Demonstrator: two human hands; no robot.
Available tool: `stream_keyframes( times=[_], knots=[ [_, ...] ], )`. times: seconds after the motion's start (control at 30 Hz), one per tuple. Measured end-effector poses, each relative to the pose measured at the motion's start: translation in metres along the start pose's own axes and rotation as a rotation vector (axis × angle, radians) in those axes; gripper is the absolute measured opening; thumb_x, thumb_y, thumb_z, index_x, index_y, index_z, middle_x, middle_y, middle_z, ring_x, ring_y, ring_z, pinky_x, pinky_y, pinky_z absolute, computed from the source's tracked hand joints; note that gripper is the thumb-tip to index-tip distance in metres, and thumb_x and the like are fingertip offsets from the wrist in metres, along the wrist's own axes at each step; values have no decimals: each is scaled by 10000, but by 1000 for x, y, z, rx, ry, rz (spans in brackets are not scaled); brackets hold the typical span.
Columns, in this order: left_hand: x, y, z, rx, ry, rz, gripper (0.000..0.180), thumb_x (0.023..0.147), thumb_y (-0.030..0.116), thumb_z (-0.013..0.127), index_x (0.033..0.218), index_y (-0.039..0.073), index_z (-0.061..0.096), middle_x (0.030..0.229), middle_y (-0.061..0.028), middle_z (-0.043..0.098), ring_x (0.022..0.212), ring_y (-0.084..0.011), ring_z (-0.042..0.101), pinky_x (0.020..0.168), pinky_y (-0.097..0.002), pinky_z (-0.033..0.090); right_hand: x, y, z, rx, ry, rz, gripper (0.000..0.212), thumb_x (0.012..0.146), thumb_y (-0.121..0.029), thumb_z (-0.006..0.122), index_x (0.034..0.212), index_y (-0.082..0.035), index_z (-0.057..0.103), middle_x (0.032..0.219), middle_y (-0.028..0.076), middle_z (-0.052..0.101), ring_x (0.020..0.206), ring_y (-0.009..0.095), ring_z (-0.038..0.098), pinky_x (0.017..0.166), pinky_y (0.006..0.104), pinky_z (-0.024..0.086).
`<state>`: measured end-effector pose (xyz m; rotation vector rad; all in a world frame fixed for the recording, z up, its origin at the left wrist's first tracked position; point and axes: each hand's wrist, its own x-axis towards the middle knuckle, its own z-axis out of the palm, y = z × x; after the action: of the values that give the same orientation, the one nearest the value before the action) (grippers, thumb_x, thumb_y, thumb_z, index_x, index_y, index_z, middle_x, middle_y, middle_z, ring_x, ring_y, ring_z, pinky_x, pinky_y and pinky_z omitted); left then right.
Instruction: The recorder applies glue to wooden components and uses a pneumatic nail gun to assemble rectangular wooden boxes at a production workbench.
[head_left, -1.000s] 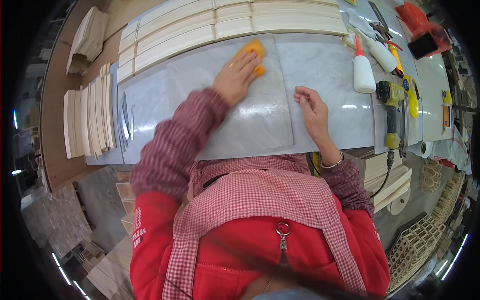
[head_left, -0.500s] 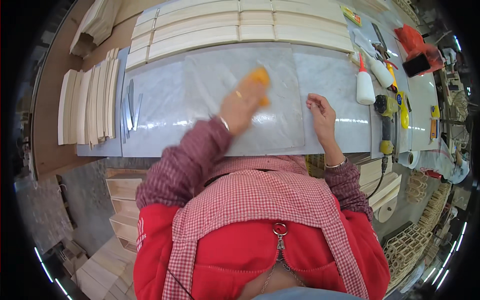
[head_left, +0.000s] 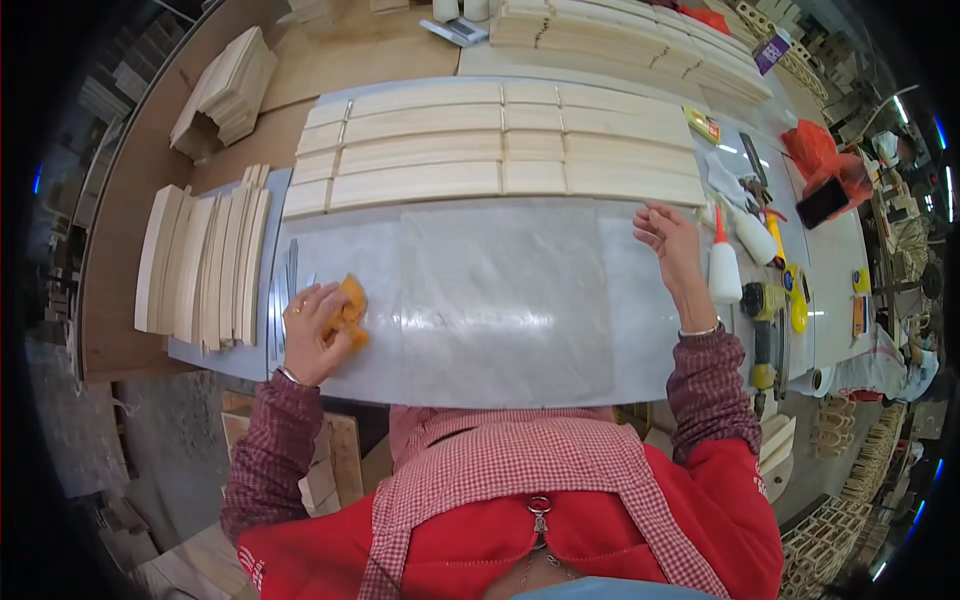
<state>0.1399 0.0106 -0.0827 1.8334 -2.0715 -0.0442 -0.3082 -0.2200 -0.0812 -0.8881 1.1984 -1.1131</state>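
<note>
My left hand (head_left: 312, 325) is closed round a crumpled orange cloth (head_left: 348, 318) at the left part of the grey marbled worktop (head_left: 640, 345). Just beside that hand lie a few thin metal strips (head_left: 283, 280). A translucent sheet (head_left: 505, 300) covers the middle of the worktop, to the right of the cloth. At the right, my right hand (head_left: 670, 245) hovers by the front edge of a row of pale wooden boards (head_left: 430, 145). Its fingers are loosely bent and apart, with nothing in them.
Stacked wooden slats (head_left: 205, 265) stand at the left. On the right are a white glue bottle (head_left: 724, 270) with a red nozzle, a second white bottle (head_left: 755, 238), a yellow-and-black power tool (head_left: 763, 335) and a phone (head_left: 822, 204) by a red bag (head_left: 808, 150). More boards (head_left: 610, 40) lie behind.
My left hand has swept the cloth from the middle of the worktop to the left. My right hand has reached farther out, toward the boards. The view has tilted up.
</note>
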Motion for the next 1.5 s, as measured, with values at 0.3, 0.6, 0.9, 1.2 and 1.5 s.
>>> stream_keyframes(
  times=[0.3,0.6,0.9,1.2,1.5],
  knots=[
    [198,-72,56,20,231,-12,464,768,320,692,1154,91,577,1203,-64,565,1125,-257,503,953,-371,374,121,4,36,413,81,154,259,860,9,515,1075,148,482,1011,241,575,905,296,604,828,353,549],
    [284,-88,99,323,93,103,415,869,376,572,1171,91,568,1235,-69,552,1120,-259,521,954,-358,388,148,-5,60,536,186,194,255,860,-2,526,1047,157,455,1014,264,541,959,367,581,897,419,528],
    [293,-91,86,109,-12,-3,350,927,364,489,1086,75,606,1129,-69,604,1083,-241,553,920,-355,404,179,-10,60,465,153,336,438,846,-147,645,1085,140,416,1015,278,524,910,393,593,877,467,534],
    [232,-79,60,-482,642,-555,327,938,303,506,1047,4,579,1008,-121,608,887,-217,596,768,-307,485,216,13,35,435,186,224,214,834,-45,611,959,94,505,893,217,578,793,326,616,790,438,574],
    [224,-113,52,-1613,895,-1101,313,918,169,547,1077,-90,473,924,-175,557,757,-214,575,637,-268,539,145,1,2,435,158,122,177,834,2,595,980,86,543,891,193,623,785,267,633,788,366,577]
  ],
)
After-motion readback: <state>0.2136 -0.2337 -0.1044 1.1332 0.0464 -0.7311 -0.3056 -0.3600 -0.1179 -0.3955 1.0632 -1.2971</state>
